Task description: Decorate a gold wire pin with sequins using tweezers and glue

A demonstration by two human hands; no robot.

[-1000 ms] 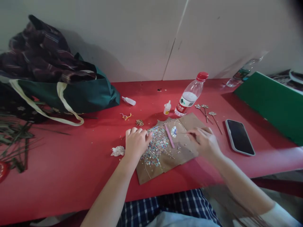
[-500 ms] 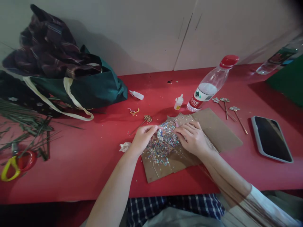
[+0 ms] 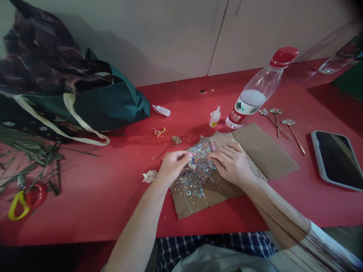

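Head view: a red table (image 3: 85, 196) fills the frame and runs back to a pale wall. At its far left lies a dark green bag (image 3: 119, 109) with a plaid cloth (image 3: 42, 64) heaped on top, and a spread of green stems (image 3: 31, 151) lies in front of the bag. A brown paper sheet (image 3: 263, 151) lies flat in the middle of the table, near the front edge. A phone (image 3: 337, 160) rests face up to the right of the sheet, well apart from it. A water bottle (image 3: 255, 98) with a red cap stands just behind the sheet. The left hand (image 3: 171, 168) is curled at the sheet's left edge, thumb and forefinger pinched together on a small glittered piece (image 3: 193, 162). The right hand (image 3: 232, 164) lies palm down on the sheet, its fingers loosely bent and pointing at that same piece; whether it grips anything cannot be told. Under and between both hands a glitter pile (image 3: 195, 179) covers the left part of the sheet. Scissors (image 3: 24, 200) with yellow and red handles lie at the near left. Three topped sticks (image 3: 279, 119) lie between bottle and phone. A small glue bottle (image 3: 214, 117) stands just left of the water bottle, and a crumpled tissue (image 3: 149, 176) lies beside the left wrist.
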